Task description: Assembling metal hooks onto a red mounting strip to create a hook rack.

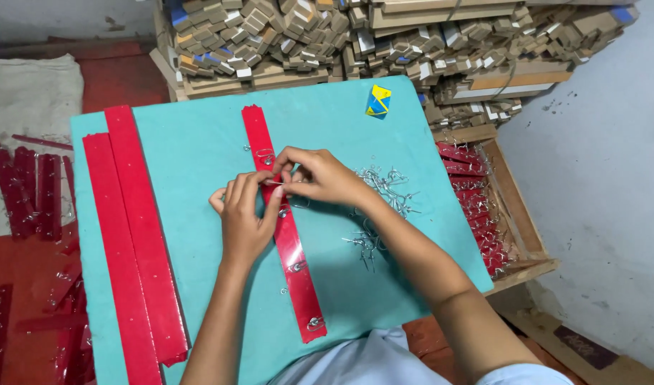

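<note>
I see the teal board [198, 153] filling the middle of the view, with a heap of stacked cardboard pieces [384, 43] behind it; a wooden crate [519, 207] at its right edge holds finished red strips with hooks; two long red strips [131, 235] lie side by side along the board's left part; a single red strip [287, 239] runs down the centre, with small metal hooks set into it along its length; my left hand [245, 221] rests across this strip, fingers narrow and pressing it down; my right hand [316, 175] is pinched shut on a small metal hook [275, 182] just above the strip; a loose pile of hooks [384, 203] lies just beside my right wrist; a small blue-and-yellow packet [377, 100] sits near the far edge.
</note>
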